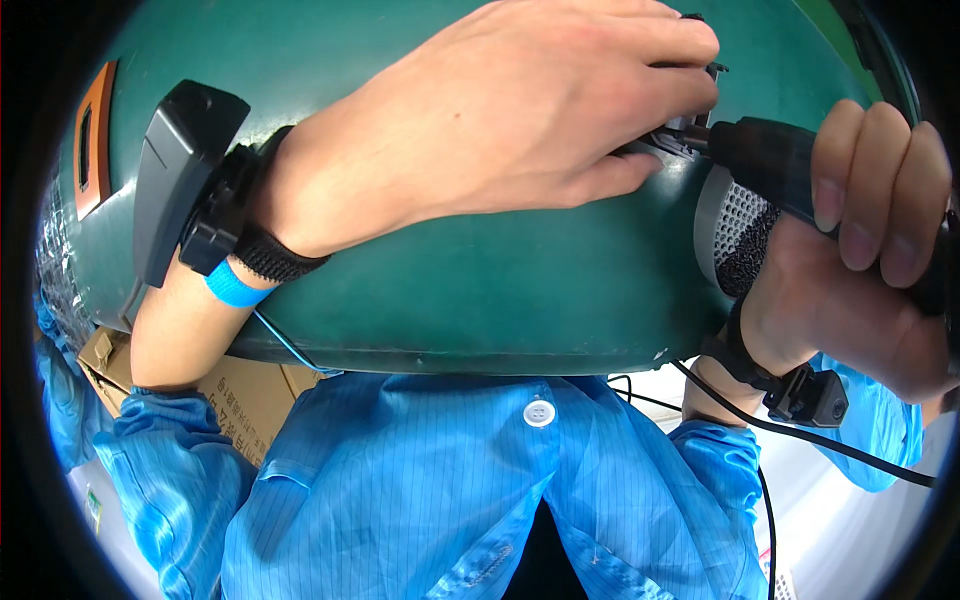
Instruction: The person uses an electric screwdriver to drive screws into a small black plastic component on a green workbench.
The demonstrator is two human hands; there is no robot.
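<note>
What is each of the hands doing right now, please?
Left hand: closed on a small, mostly hidden part.
Right hand: closed around a black electric screwdriver.

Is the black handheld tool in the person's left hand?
No, the right hand grips the black tool; the left hand holds a small part at its tip.

From here I see 1 broad green worktop (480, 295), its smooth surface catching soft glare. Beyond the worktop's left end is crinkled clear plastic (65, 260); below its near left edge, 1 cardboard box (262, 395); below its near right, pale floor (825, 530).
</note>
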